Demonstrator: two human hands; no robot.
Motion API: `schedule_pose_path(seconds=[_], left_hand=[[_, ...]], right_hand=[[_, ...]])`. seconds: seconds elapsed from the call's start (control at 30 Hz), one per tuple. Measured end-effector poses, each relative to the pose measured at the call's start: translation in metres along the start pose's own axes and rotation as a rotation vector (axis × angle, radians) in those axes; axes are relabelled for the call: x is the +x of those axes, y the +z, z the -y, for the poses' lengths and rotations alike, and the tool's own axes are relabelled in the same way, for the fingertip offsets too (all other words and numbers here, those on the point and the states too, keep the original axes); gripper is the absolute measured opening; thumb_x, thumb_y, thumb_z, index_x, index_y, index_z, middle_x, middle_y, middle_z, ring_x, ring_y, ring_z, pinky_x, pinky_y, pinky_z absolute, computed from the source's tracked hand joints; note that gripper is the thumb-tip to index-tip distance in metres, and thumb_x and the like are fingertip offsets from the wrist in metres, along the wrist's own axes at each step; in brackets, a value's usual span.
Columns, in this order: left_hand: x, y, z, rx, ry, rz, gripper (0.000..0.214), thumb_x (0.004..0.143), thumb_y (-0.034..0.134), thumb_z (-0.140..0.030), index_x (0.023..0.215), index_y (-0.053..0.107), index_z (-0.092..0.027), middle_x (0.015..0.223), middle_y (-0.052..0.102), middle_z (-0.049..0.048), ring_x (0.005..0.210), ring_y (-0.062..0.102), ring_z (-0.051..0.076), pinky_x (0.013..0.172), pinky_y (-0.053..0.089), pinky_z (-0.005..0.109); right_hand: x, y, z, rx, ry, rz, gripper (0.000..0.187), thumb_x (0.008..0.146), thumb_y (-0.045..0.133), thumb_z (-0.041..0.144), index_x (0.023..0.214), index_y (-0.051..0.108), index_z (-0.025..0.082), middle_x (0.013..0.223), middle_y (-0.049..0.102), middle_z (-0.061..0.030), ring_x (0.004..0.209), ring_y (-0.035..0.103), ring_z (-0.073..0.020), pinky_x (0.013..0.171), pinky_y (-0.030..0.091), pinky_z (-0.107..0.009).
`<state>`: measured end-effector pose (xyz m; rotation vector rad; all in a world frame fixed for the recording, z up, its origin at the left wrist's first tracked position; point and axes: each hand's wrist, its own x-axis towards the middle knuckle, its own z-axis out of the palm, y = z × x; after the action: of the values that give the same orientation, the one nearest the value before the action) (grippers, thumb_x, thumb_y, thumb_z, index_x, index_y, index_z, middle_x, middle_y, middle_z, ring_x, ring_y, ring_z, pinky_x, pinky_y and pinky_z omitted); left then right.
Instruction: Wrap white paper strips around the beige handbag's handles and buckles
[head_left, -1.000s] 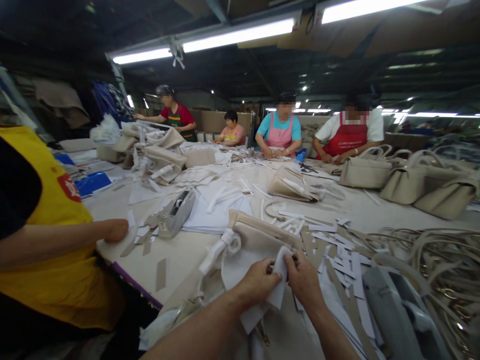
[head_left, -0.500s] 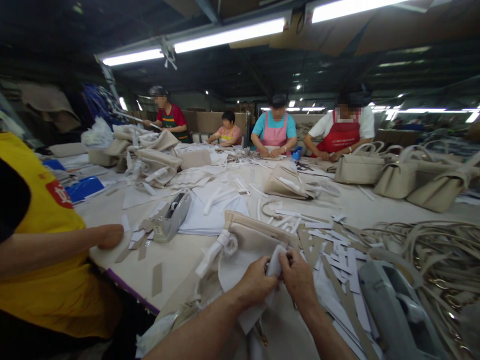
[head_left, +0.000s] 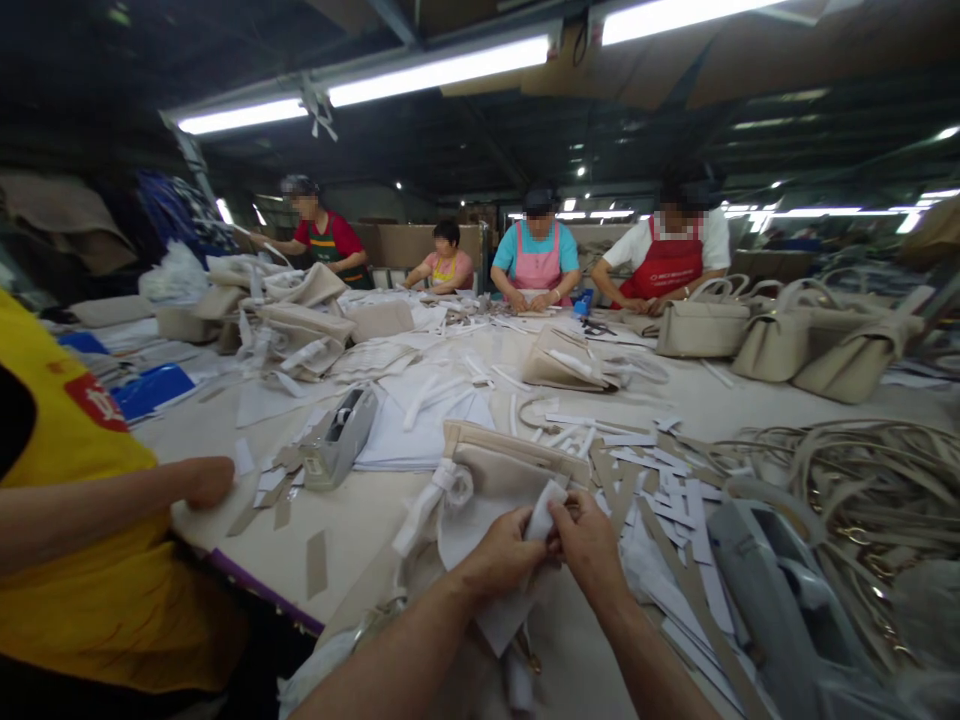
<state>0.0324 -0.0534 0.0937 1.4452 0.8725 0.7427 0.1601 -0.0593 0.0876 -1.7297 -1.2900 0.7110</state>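
A beige handbag lies in front of me, with white wrapping rolled and tied round a part at its left side. My left hand closes round a strip of white wrapping over the bag's near side. Against the same strip, my right hand pinches with thumb and fingers from the right. What lies inside the wrapping is hidden. Below the hands hangs a loose white flap, with a small metal fitting beside it.
A grey tape dispenser stands right, beside piled beige straps and paper strips. Another dispenser is left, near a co-worker's arm. Finished-looking handbags stand back right; several people work across the table.
The view has shifted slightly, so most things sit a little further left. My right fingers have moved slightly along the white wrapping; both hands keep hold of it.
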Motion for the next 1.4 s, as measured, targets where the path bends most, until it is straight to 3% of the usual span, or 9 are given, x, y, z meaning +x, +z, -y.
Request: schedule_pose_path(seconds=[0.17,0.27,0.37,0.6,0.77,0.87,1.03,1.27,1.4], left_hand=[[-0.001,0.000,0.001,-0.008,-0.010,0.018,0.033,0.066,0.043,-0.011,0.096,0.057,-0.016,0.076,0.062,0.0005,0.064,0.056,0.014,0.058,0.043,0.023],[-0.002,0.000,-0.001,0.038,0.048,-0.051,0.029,0.075,0.046,-0.019,0.102,0.057,-0.016,0.086,0.063,0.0019,0.079,0.057,0.017,0.071,0.043,0.025],[-0.001,0.001,-0.003,0.077,0.077,-0.131,0.030,0.082,0.044,-0.034,0.099,0.060,-0.014,0.090,0.063,0.0037,0.089,0.054,0.019,0.078,0.040,0.027],[0.003,0.000,0.004,-0.001,0.007,-0.138,0.027,0.079,0.049,-0.035,0.088,0.059,-0.012,0.071,0.058,-0.0001,0.068,0.050,0.014,0.063,0.038,0.024],[0.003,-0.002,0.001,-0.174,-0.092,-0.056,0.031,0.076,0.053,-0.037,0.092,0.060,-0.011,0.070,0.059,0.0003,0.069,0.053,0.015,0.065,0.040,0.024],[0.003,-0.002,-0.004,-0.212,-0.094,-0.021,0.032,0.075,0.053,-0.037,0.094,0.060,-0.012,0.072,0.060,0.0008,0.069,0.053,0.014,0.065,0.040,0.024],[0.002,-0.007,-0.005,-0.079,-0.131,0.048,0.032,0.080,0.044,-0.038,0.097,0.055,-0.013,0.076,0.058,0.0017,0.068,0.053,0.012,0.064,0.041,0.024],[0.003,-0.037,-0.017,0.271,-0.078,0.165,0.031,0.077,0.051,-0.037,0.099,0.057,-0.015,0.071,0.056,-0.0009,0.064,0.051,0.013,0.061,0.041,0.025],[-0.006,-0.052,-0.019,0.494,0.056,0.085,0.044,0.067,0.066,-0.031,0.107,0.054,-0.018,0.083,0.058,0.0011,0.078,0.054,0.019,0.074,0.041,0.031]], right_hand=[[-0.001,-0.005,0.008,-0.046,-0.041,-0.005,0.034,0.080,0.043,0.031,0.110,0.046,0.015,0.062,0.062,0.0007,0.051,0.060,-0.0163,0.051,0.043,-0.025],[0.002,-0.007,0.013,-0.130,-0.108,-0.034,0.034,0.079,0.046,0.027,0.111,0.050,0.016,0.072,0.064,-0.0037,0.074,0.062,-0.0203,0.067,0.042,-0.028],[0.009,-0.007,0.018,-0.193,-0.148,-0.003,0.030,0.078,0.048,0.024,0.106,0.054,0.015,0.070,0.063,-0.0035,0.073,0.060,-0.0205,0.068,0.039,-0.029],[0.011,-0.022,0.006,-0.198,-0.255,0.011,0.032,0.085,0.039,0.026,0.112,0.052,0.018,0.074,0.062,-0.0025,0.070,0.060,-0.0179,0.067,0.043,-0.028],[-0.006,-0.038,-0.026,-0.351,-0.694,-0.098,0.044,0.080,0.041,0.013,0.123,0.047,0.021,0.122,0.050,-0.0097,0.105,0.053,-0.0208,0.086,0.046,-0.035],[-0.011,-0.040,-0.032,-0.535,-0.922,-0.164,0.042,0.081,0.047,0.011,0.122,0.051,0.024,0.133,0.043,-0.0107,0.115,0.046,-0.0239,0.091,0.042,-0.040],[-0.003,-0.039,-0.023,-0.631,-1.153,-0.241,0.024,0.085,0.053,0.018,0.106,0.061,0.027,0.131,0.049,-0.0082,0.121,0.042,-0.0253,0.092,0.038,-0.041],[0.004,-0.048,0.002,-0.690,-1.394,0.114,0.022,0.091,0.040,0.016,0.097,0.061,0.019,0.099,0.066,-0.0046,0.098,0.056,-0.0148,0.096,0.034,-0.036],[-0.008,-0.036,0.001,-0.747,-1.411,0.147,0.023,0.091,0.038,0.016,0.089,0.061,0.018,0.083,0.063,-0.0052,0.082,0.057,-0.0154,0.085,0.042,-0.034]])
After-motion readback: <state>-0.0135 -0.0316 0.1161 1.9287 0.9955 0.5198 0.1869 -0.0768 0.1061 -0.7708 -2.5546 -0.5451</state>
